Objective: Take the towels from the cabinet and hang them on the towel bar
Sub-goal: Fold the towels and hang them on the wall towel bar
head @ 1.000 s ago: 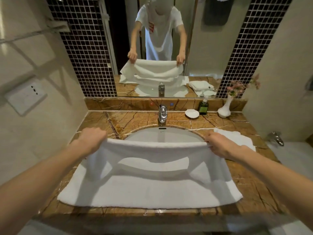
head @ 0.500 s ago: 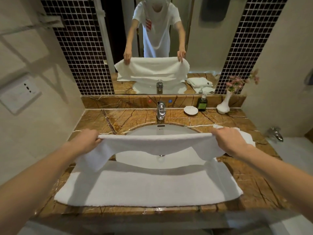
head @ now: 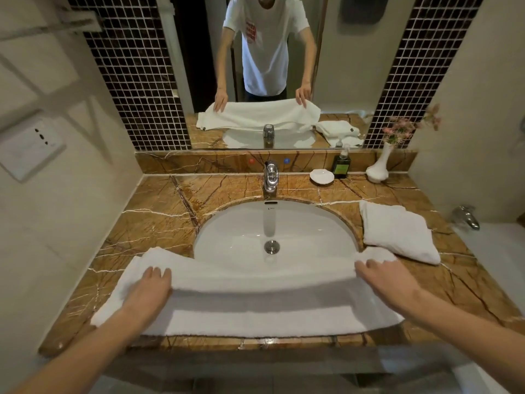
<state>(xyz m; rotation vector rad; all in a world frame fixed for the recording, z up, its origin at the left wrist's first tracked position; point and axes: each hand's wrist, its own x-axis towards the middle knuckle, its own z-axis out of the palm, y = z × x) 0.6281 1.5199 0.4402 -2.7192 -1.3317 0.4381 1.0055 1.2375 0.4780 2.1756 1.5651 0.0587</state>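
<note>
**Towels out of the cabinet, none on the bar yet**

Two white towels lie on the marble surface (head: 159, 223), so by the look of it the fetching part of the task is done. No cabinet is in view.

The long towel (head: 255, 311) is stretched across the front of the surface, doubled over lengthwise, with its folded edge running from one set of fingers to the other over the near rim of the sink (head: 272, 223). The left hand (head: 147, 291) rests on the towel's left part, its fingers (head: 157, 275) close together and laid flat along the fold. The right hand (head: 383, 280) rests on the right end, its fingers (head: 369, 265) slightly spread, with the tips at a small bunched corner of cloth. Both hands look to be pressing the fold down. No pinch shows, though the thumbs are hidden.

The second towel (head: 397, 234) sits folded in a thick square just beyond the right fingers, near the bunched corner. Whether the two touch is unclear.

High on the wall, well away to the left of the left fingers, is a blurred metal rail (head: 68, 21). It may be the towel bar, and nothing hangs on it.

I judge that the task is roughly half done. What remains is to lift this folded towel and drape it on the bar, then do the same with the square one.
</note>
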